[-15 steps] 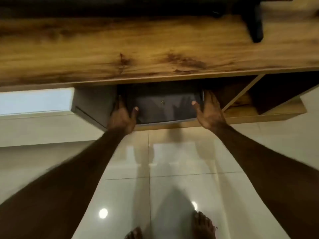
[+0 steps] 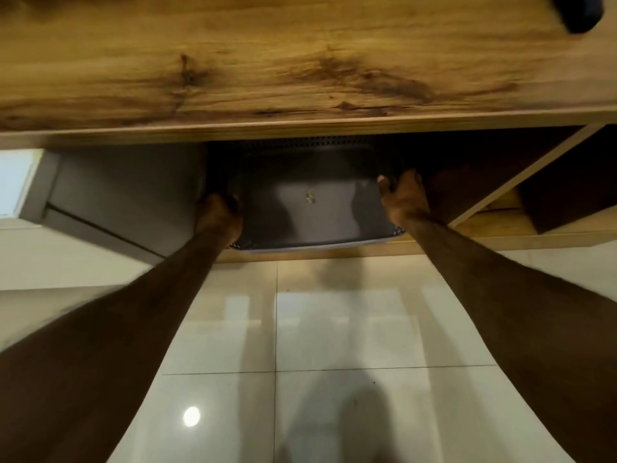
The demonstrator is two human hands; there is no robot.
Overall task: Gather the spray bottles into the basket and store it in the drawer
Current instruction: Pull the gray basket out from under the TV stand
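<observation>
Glossy pale floor tiles (image 2: 334,329) run up to a wooden bench (image 2: 300,61), whose top fills the upper view. In the open compartment under its front edge I see the grey basket (image 2: 310,202), its perforated rim showing and its near edge at the compartment's lip. My left hand (image 2: 218,213) grips its left side, my right hand (image 2: 402,198) its right, fingers curled over the rim. Nothing shows inside the basket.

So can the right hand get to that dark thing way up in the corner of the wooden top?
Probably not right now. The right hand is down under the wooden top, gripping the basket side, and the dark object sits above on the far corner. It would have to let go first.
</observation>
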